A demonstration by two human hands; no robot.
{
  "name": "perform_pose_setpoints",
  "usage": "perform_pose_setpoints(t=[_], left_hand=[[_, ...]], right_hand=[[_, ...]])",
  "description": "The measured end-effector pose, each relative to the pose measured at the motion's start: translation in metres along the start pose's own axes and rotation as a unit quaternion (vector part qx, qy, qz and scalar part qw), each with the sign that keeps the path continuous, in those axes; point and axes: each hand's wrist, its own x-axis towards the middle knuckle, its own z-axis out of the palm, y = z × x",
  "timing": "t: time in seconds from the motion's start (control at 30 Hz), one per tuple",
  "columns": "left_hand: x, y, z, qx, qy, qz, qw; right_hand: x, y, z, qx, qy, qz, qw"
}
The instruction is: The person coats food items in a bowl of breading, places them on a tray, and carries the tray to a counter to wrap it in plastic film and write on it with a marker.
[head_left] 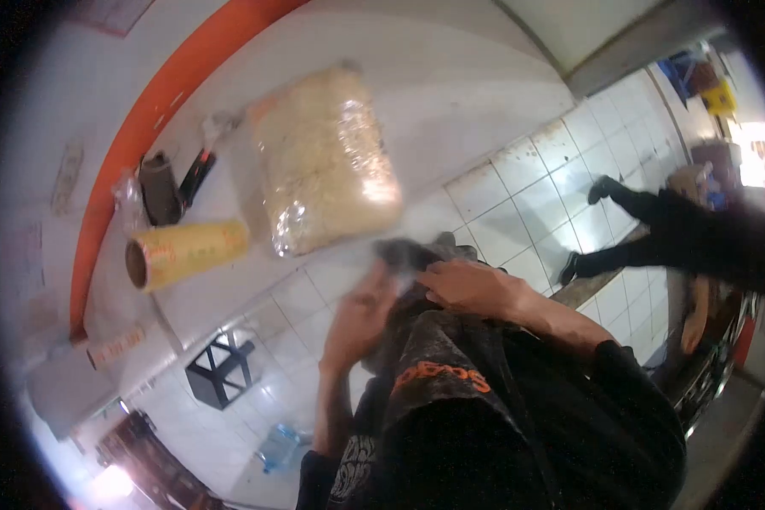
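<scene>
My left hand (361, 313) is in front of my body, smeared by motion, against dark cloth (406, 257). Across from it, my right hand (470, 289) has its fingers curled closed on the same dark cloth. Whether the cloth is a separate piece or part of my black apron (446, 357) I cannot tell. Just beyond the hands, a large block wrapped in clear film (323, 161), pale yellow inside, lies on the white counter (450, 76).
A yellow film roll (187, 255), a dark grey object (159, 189) and a black-and-red cutter (198, 177) lie left of the block. On the tiled floor are a black stool (219, 370) and a clear bluish bottle (279, 448). A person in black (697, 238) stands right.
</scene>
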Motion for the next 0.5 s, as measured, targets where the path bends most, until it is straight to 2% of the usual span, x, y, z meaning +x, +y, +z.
perform_pose_setpoints(t=[0.07,0.1,0.17,0.2,0.27,0.33,0.4,0.43,0.47,0.5], left_hand=[[-0.003,-0.015,-0.013,-0.217,0.053,0.091,0.971],[-0.006,-0.023,-0.027,-0.238,0.062,0.142,0.959],[0.0,-0.021,-0.03,-0.204,0.101,0.155,0.961],[0.005,-0.021,-0.032,-0.167,0.128,0.168,0.963],[0.006,-0.016,-0.028,-0.172,0.124,0.203,0.956],[0.012,-0.013,-0.019,-0.301,0.109,0.213,0.923],[0.011,-0.002,-0.021,-0.334,0.104,0.203,0.915],[0.011,-0.003,-0.02,-0.398,0.097,0.205,0.889],[0.013,-0.005,-0.019,-0.461,0.088,0.206,0.859],[0.021,-0.014,-0.013,-0.445,0.176,0.192,0.857]], right_hand=[[0.01,-0.011,-0.029,0.11,-0.019,0.006,0.994],[0.021,-0.028,-0.039,0.105,-0.027,-0.002,0.994],[0.028,-0.045,-0.059,0.269,0.095,0.032,0.958],[0.036,-0.047,-0.059,0.264,0.086,0.026,0.96],[0.045,-0.049,-0.054,0.174,0.206,-0.082,0.959],[0.053,-0.053,-0.051,0.158,0.193,-0.091,0.964],[0.065,-0.056,-0.048,0.211,0.195,-0.067,0.955],[0.067,-0.059,-0.054,0.205,0.189,-0.075,0.957],[0.067,-0.063,-0.065,0.271,0.137,-0.01,0.953],[0.066,-0.064,-0.072,0.331,0.083,0.058,0.938]])
